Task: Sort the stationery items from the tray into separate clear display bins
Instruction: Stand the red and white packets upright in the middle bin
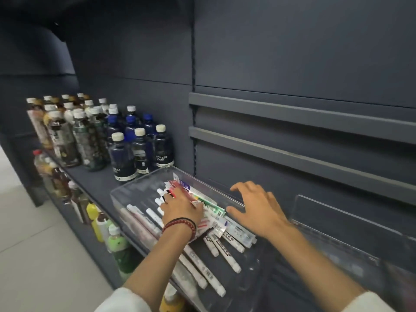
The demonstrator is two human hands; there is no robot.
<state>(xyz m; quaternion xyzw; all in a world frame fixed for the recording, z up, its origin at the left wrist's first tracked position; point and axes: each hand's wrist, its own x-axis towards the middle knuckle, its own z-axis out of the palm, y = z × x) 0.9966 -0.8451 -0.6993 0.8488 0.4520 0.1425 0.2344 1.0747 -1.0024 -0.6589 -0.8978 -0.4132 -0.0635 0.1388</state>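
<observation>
Markers (221, 252) and packeted pens (212, 207) lie jumbled in a clear tray (122, 200) on a dark shelf (94, 179), just beside some bottles (121, 154). The left hand (180, 206) reaches down onto the packets (whether it pinches one I cannot tell). The right hand (255, 209) hovers with its fingers spread over the tray's right side, near a clear bin (337, 221).

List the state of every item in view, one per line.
Tray, on shelf, part filled.
Markers, capped, lying flat.
Left hand, on packets, grip unclear.
Right hand, open over tray rim.
Bottles, upright, capped.
</observation>
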